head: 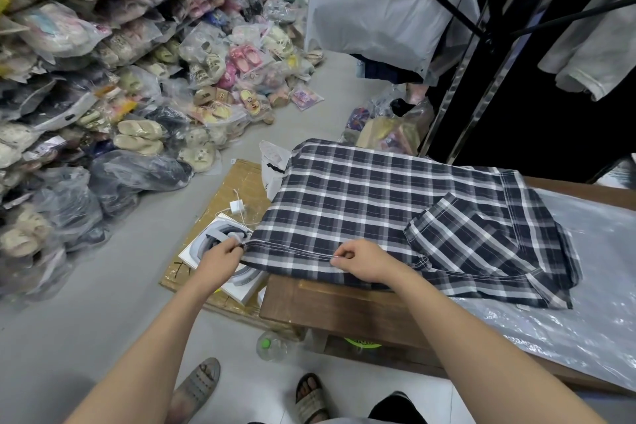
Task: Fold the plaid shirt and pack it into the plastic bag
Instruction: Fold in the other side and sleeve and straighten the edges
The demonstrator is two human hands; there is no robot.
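The plaid shirt (371,203), dark navy with white checks, lies spread over the left end of a wooden table (337,306), one sleeve folded across its right side. My left hand (220,256) pinches the shirt's near-left corner, which hangs past the table edge. Further right along the same stitched hem, my right hand (361,260) pinches the cloth. A sheet of clear plastic (585,286) covers the table to the right of the shirt; I cannot tell whether it is the bag.
Heaps of bagged sandals (103,79) fill the left side. A flat cardboard (237,189) with a white box (220,248) and a charger (236,206) lies on the floor below the table's left end. A bottle (272,344) stands by my feet. A black rack (499,27) with clothes stands behind.
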